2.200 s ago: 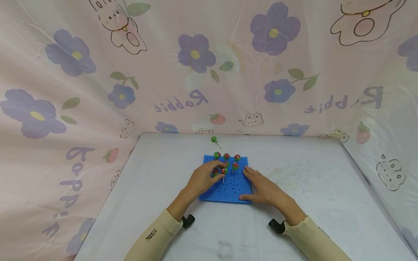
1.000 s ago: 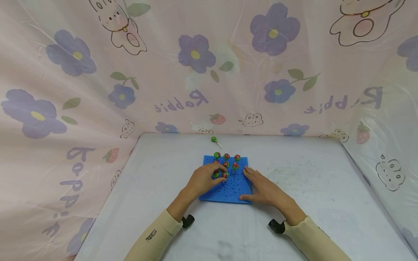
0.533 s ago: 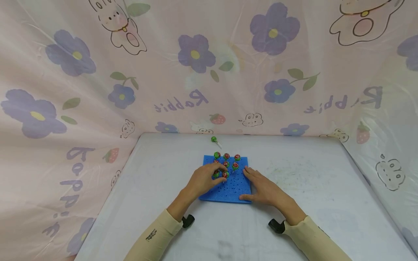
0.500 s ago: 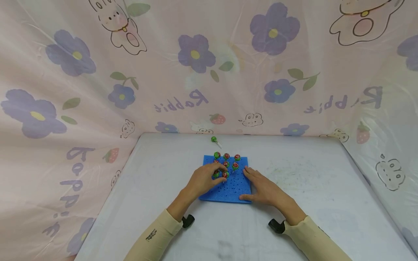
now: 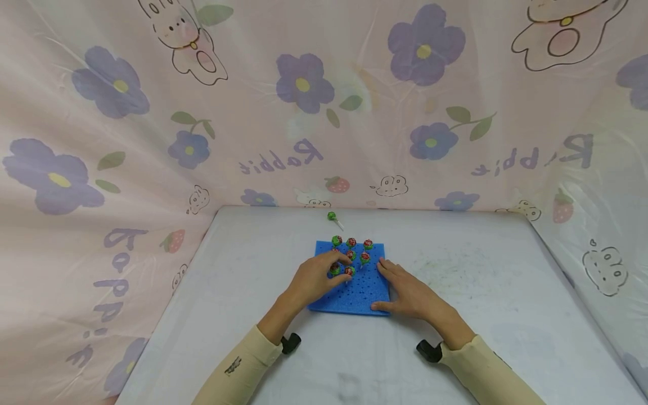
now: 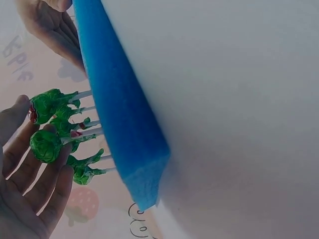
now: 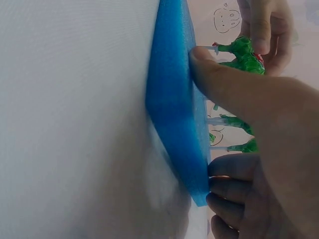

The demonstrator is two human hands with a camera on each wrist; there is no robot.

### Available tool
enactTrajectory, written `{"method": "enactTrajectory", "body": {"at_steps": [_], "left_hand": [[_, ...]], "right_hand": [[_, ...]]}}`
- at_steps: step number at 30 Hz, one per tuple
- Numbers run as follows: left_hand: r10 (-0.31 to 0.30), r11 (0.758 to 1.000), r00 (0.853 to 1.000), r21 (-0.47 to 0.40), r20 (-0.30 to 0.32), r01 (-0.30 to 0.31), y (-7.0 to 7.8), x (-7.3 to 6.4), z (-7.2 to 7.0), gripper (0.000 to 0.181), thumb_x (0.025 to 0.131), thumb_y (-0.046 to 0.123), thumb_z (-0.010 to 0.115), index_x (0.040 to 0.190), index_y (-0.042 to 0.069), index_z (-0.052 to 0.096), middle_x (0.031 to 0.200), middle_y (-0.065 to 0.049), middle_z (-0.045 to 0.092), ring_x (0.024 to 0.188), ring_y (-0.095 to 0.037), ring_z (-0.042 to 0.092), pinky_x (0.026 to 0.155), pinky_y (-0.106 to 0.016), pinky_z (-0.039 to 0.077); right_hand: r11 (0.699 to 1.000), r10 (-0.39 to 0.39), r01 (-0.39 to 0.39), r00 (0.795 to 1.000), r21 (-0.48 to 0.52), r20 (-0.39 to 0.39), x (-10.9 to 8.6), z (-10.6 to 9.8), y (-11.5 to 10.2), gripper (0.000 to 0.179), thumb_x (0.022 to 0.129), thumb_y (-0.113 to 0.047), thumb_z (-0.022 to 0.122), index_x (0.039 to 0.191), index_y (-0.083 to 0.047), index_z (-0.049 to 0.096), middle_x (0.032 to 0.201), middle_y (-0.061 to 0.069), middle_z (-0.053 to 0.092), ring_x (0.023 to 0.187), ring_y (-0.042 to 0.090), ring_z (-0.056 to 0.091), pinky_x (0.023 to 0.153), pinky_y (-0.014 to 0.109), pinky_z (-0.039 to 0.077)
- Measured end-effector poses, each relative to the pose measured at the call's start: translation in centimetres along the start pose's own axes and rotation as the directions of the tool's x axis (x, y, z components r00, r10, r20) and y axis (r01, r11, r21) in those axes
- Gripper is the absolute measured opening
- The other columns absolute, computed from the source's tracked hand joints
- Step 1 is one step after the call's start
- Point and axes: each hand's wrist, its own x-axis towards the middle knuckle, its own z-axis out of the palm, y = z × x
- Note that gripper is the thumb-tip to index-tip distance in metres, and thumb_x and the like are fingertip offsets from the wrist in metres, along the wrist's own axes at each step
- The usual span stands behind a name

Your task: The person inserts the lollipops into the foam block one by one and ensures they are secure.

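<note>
A blue foam block [image 5: 364, 298] full of small holes lies on the white table, with several green-and-red wrapped lollipops standing in it by their sticks. My left hand [image 5: 314, 278] curves around the front lollipop [image 5: 350, 271], thumb and index finger spread on either side of its head. In the left wrist view that lollipop's head [image 6: 47, 105] sits between loosely bent fingers, its stick in the foam. My right hand [image 5: 412, 292] rests along the block's right edge. Its thumb [image 7: 207, 62] lies on the foam's top face and its fingertips are at the side.
A single lollipop [image 5: 332, 216] lies on the table [image 5: 253, 253] behind the block. Black wrist mounts [image 5: 429, 351] stick out at both sleeves. A patterned curtain [image 5: 324, 118] hangs behind the table and along its sides.
My left hand has lowered the front lollipop toward me and into the foam, where it stays. Thumb and index finger have just parted slightly from it. The right hand has stayed in place.
</note>
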Motion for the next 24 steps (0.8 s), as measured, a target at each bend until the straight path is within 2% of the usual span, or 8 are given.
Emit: {"method": "enactTrajectory", "body": {"at_steps": [7,12,16,20,24], "left_hand": [[-0.006,1.000,0.999,-0.024,-0.037,0.005,0.0,0.1,-0.8,0.033,0.102,0.040,0.075,0.131,0.023,0.073,0.130,0.004,0.074,0.117,-0.020,0.071,0.100,-0.043,0.060],[0.019,0.997,0.998,-0.068,-0.059,-0.023,-0.1,0.4,-1.7,0.031,0.104,0.034,0.075,0.130,0.018,0.075,0.125,-0.003,0.077,0.114,-0.027,0.072,0.097,-0.048,0.061],[0.035,0.996,0.995,-0.073,-0.090,-0.041,-0.3,0.6,-2.4,0.029,0.104,0.031,0.075,0.128,0.015,0.075,0.120,-0.004,0.077,0.112,-0.028,0.073,0.094,-0.048,0.061],[0.036,0.996,0.991,-0.082,-0.127,-0.047,-0.8,1.1,-3.1,0.026,0.104,0.029,0.075,0.126,0.015,0.075,0.118,0.000,0.077,0.111,-0.025,0.073,0.094,-0.046,0.061],[0.031,0.987,0.988,-0.154,-0.148,-0.054,-2.0,1.8,-3.7,0.025,0.105,0.028,0.073,0.127,0.015,0.074,0.119,0.001,0.076,0.110,-0.022,0.073,0.095,-0.046,0.061]], "right_hand": [[1.000,-0.002,0.002,1.000,0.008,-0.002,0.1,0.0,0.1,0.112,0.087,-0.061,0.084,0.164,0.005,0.036,0.173,0.025,0.030,0.156,0.053,0.030,0.122,0.068,0.034],[1.000,0.004,-0.004,1.000,0.009,0.001,0.0,0.1,0.2,0.112,0.088,-0.062,0.083,0.164,0.005,0.036,0.173,0.024,0.029,0.156,0.053,0.029,0.122,0.068,0.034],[1.000,0.001,-0.001,1.000,0.014,-0.001,0.0,0.1,0.2,0.112,0.088,-0.061,0.083,0.165,0.004,0.035,0.173,0.023,0.029,0.157,0.053,0.029,0.122,0.068,0.034],[1.000,-0.003,0.003,1.000,0.020,-0.002,-0.1,0.1,0.2,0.111,0.088,-0.060,0.084,0.165,0.004,0.035,0.174,0.023,0.029,0.157,0.052,0.028,0.122,0.068,0.034],[1.000,0.000,0.000,1.000,0.024,0.000,-0.1,0.1,0.1,0.111,0.088,-0.060,0.084,0.165,0.004,0.035,0.174,0.022,0.028,0.158,0.051,0.028,0.123,0.067,0.033]]}}
